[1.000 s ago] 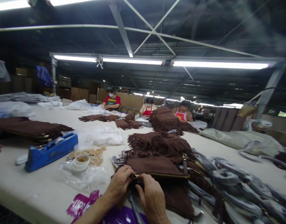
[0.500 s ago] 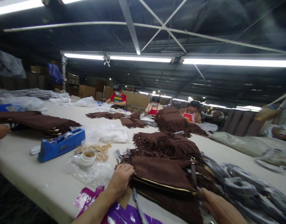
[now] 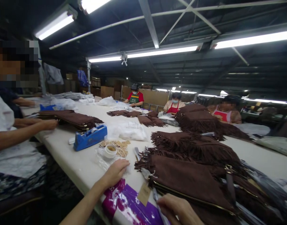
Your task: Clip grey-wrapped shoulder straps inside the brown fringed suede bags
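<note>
A dark brown fringed bag (image 3: 185, 175) with a gold zipper lies in front of me, with a tan hang tag (image 3: 144, 193) on a string at its left end. My left hand (image 3: 117, 172) is left of the bag, fingers stretched out and low over the table beside clear plastic; it holds nothing I can see. Below it lies a shiny purple-and-white plastic packet (image 3: 131, 206). My right hand (image 3: 178, 207) is at the bag's near edge, its fingers curled over a narrow greyish strip (image 3: 155, 194) that looks plastic-wrapped. The fingertips are partly hidden.
A blue tape dispenser (image 3: 90, 138), a white round tub (image 3: 110, 151) and tan tags (image 3: 122, 145) lie left. Stacked fringed bags (image 3: 192, 117) stand behind. A co-worker's hand (image 3: 48, 124) is near other brown bags (image 3: 74, 118). More people sit across the table.
My view has swung left, bringing a co-worker into sight. My left hand has come off the bag's left corner; my right hand has moved from its right end to the strip near the tag.
</note>
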Tool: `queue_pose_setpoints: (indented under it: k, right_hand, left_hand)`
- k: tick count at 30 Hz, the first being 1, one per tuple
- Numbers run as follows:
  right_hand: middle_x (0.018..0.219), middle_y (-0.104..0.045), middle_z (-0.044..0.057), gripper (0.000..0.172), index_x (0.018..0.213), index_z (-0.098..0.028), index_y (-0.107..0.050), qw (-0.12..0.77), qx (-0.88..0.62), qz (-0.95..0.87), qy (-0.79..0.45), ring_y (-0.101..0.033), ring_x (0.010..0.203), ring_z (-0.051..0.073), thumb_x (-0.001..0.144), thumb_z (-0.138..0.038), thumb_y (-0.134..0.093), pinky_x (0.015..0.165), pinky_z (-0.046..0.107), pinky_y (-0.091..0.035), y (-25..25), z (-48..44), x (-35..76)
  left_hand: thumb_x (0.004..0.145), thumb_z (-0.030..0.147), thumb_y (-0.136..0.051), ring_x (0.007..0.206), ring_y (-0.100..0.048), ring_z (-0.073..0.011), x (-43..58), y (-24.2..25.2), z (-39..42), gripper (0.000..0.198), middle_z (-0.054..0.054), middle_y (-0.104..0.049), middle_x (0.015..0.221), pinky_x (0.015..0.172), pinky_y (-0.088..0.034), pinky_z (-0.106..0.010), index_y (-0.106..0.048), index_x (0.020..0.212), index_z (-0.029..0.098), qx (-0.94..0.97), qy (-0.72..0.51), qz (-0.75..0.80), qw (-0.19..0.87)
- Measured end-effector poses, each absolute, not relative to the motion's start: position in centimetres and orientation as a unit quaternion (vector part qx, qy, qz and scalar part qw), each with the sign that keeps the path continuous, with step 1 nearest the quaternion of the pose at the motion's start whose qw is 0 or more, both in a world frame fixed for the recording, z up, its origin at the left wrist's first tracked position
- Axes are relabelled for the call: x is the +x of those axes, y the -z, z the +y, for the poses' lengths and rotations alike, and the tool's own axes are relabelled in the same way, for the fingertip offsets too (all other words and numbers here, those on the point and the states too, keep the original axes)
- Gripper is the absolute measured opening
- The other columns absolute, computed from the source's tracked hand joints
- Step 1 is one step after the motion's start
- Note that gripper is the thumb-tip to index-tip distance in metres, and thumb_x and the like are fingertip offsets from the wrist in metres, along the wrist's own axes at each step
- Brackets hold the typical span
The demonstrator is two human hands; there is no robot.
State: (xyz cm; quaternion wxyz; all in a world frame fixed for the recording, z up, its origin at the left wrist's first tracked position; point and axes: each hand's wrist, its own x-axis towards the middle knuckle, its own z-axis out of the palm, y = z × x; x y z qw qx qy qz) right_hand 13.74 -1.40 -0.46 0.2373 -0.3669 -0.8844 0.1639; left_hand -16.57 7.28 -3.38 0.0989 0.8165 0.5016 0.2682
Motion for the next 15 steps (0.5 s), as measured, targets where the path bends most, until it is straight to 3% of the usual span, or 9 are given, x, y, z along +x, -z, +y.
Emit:
queue_pose_setpoints:
  k: [5,10,15]
  right_hand:
    - [0.088,-0.073,0.004,0.021,0.095,-0.018,-0.068,0.199,-0.45,-0.863,-0.115,-0.067,0.083,0.016,0.088,-0.006,-0.052,0.072,0.021,-0.043,0.0,3.4,5.4]
    - [0.092,-0.073,0.01,0.012,0.091,-0.016,-0.067,0.16,-0.512,-0.842,-0.057,-0.069,0.089,0.024,0.088,-0.01,-0.057,0.071,0.027,-0.045,1.4,6.4,1.0]
    - [0.094,-0.071,0.01,0.021,0.097,-0.017,-0.064,0.109,-0.526,-0.843,-0.001,-0.071,0.082,0.023,0.095,-0.01,-0.045,0.066,0.028,-0.047,2.5,7.0,0.0]
  left_hand:
    - [0.09,0.016,-0.043,0.119,-0.056,-0.0215,-16.2,4.7,7.5,0.037,-0.009,-0.066,0.125,0.107,-0.041,-0.04,-0.067,0.118,0.018,0.808,-0.288,0.505,0.094]
    - [0.089,0.014,-0.044,0.117,-0.057,-0.0208,-16.1,4.3,7.2,0.037,-0.008,-0.067,0.123,0.107,-0.041,-0.041,-0.068,0.117,0.02,0.805,-0.313,0.495,0.094]
    - [0.086,0.007,-0.044,0.111,-0.059,-0.0195,-16.0,3.8,7.0,0.047,-0.005,-0.067,0.121,0.101,-0.045,-0.037,-0.068,0.119,0.028,0.819,-0.301,0.48,0.094]
